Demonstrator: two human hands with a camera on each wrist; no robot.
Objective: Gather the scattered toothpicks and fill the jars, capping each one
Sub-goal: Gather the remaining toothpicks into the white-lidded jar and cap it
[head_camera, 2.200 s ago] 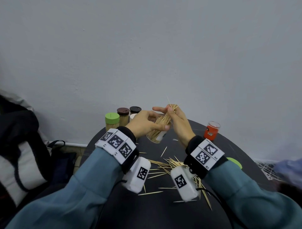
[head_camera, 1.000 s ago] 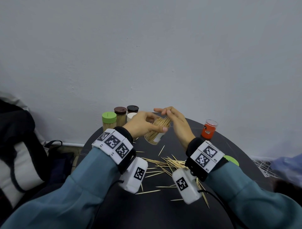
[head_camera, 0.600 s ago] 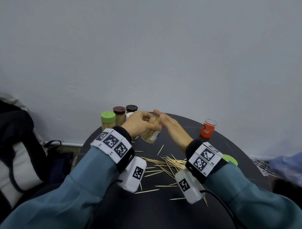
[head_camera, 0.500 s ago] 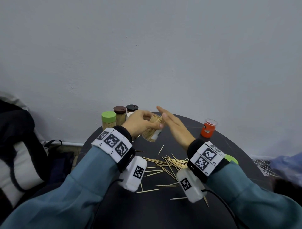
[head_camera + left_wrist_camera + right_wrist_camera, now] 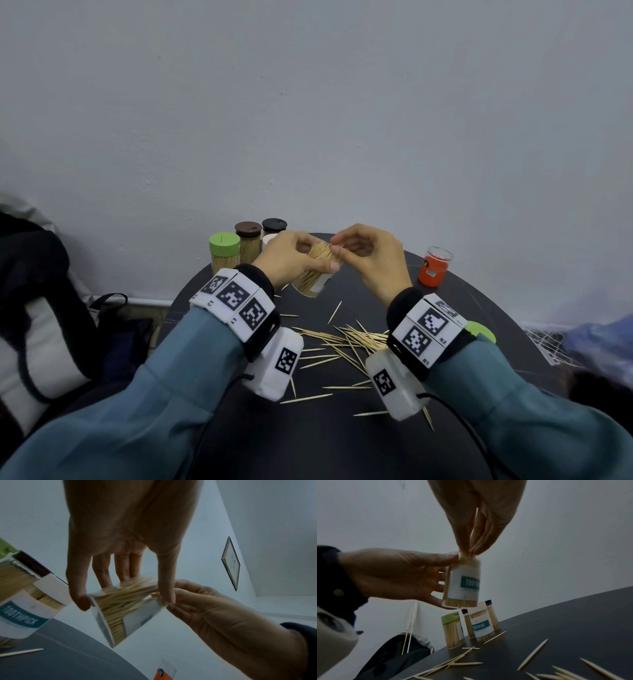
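The right hand (image 5: 373, 263), flat against the toothpick tips half a second ago, now pinches them at the mouth of the open jar (image 5: 317, 270), though blur hides how many. The left hand (image 5: 291, 260) grips the jar, tilted above the counter (image 5: 342, 445). Loose toothpicks (image 5: 346, 342) lie below it; capped jars (image 5: 236, 251) stand left.

Head view downward; both wrist views upward, perhaps sharing jar (image 5: 317, 270).
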